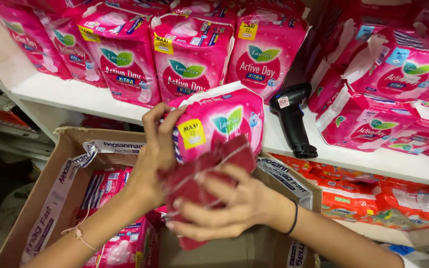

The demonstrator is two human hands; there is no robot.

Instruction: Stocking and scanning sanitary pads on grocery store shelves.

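Left hand (pixel 157 149) and right hand (pixel 224 208) both have fingers wrapped around a pink pack (pixel 214 134) held above the open cardboard box (pixel 65 154), which holds more pink packs (pixel 120 243), below the shelf's front edge

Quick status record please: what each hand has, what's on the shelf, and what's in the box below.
Left hand: grips the left side of a pink soft plastic pack, held above the box.
Right hand: presses a dark red cloth against the pack's lower front.
White shelf: row of matching pink packs standing upright; a black handheld scanner stands between the pack groups.
Open brown cardboard box: more pink packs inside.
Lower shelf, right: orange packs.
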